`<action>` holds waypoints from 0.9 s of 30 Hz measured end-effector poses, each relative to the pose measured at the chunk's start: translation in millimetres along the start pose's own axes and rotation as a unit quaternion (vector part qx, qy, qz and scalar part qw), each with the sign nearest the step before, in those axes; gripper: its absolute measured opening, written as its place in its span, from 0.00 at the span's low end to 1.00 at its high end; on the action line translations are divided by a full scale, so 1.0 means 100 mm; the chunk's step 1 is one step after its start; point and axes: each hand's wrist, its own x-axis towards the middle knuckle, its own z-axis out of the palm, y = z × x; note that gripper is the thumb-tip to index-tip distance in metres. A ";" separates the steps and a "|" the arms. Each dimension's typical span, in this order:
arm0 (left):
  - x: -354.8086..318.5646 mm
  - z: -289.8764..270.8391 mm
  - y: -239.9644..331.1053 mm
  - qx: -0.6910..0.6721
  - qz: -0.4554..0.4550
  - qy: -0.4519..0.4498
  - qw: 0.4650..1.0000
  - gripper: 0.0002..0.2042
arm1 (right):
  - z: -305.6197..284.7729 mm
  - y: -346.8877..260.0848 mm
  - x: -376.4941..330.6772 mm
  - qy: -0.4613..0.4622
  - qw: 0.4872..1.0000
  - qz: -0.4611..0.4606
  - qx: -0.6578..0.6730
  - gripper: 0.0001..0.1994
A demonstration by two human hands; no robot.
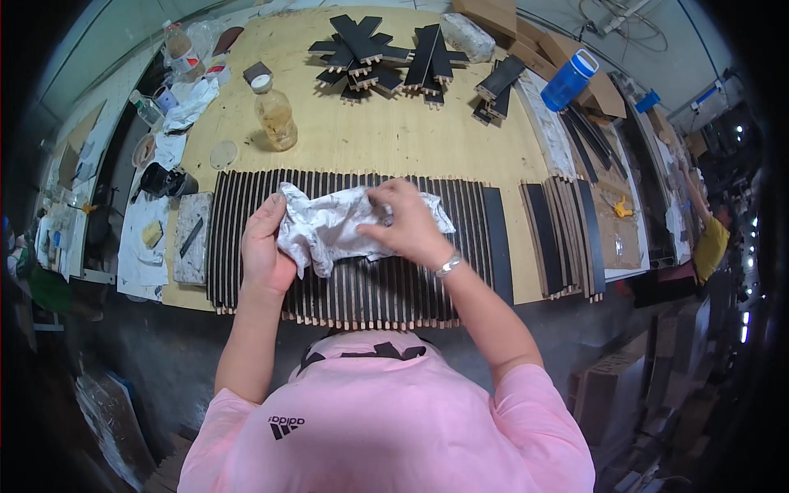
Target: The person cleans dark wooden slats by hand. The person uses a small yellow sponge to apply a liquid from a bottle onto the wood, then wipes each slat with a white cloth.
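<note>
While both hands grasp a crumpled grey-white rag (pixel 329 226), the person in a pink shirt leans over a plywood bench (pixel 394 131). Clenched on the rag's left end, the left hand (pixel 265 246) has its fingers curled over the cloth's upper edge. On the rag's right part, the right hand (pixel 407 226) pinches the cloth between thumb and fingers; a metal bracelet (pixel 448 264) sits on that wrist. Held just above a long row of dark slats (pixel 353 283), the rag hangs over their middle. These slats stand on edge, side by side, with pale wood ends lining the near edge of the bench.

Farther back, a plastic bottle (pixel 276 115) of yellowish liquid stands upright, a round lid (pixel 223 154) lying near it to the left. Loose black slats (pixel 386 53) lie heaped at the far side. A blue bottle (pixel 569 80) lies tilted at the right, and another stack of slats (pixel 563 238) rests right of the row.
</note>
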 end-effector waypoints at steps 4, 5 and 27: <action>-0.04 0.04 0.01 -0.019 -0.016 -0.011 1.000 0.07 | 0.22 0.01 0.05 0.014 0.998 0.032 0.053 0.18; -0.04 0.02 0.04 -0.002 -0.008 0.001 1.000 0.07 | 0.20 0.04 0.09 -0.002 0.990 0.031 0.140 0.15; -0.11 -0.50 -0.19 0.129 -0.063 -0.070 0.987 0.14 | 0.59 -0.15 0.86 -0.137 0.645 0.182 0.729 0.07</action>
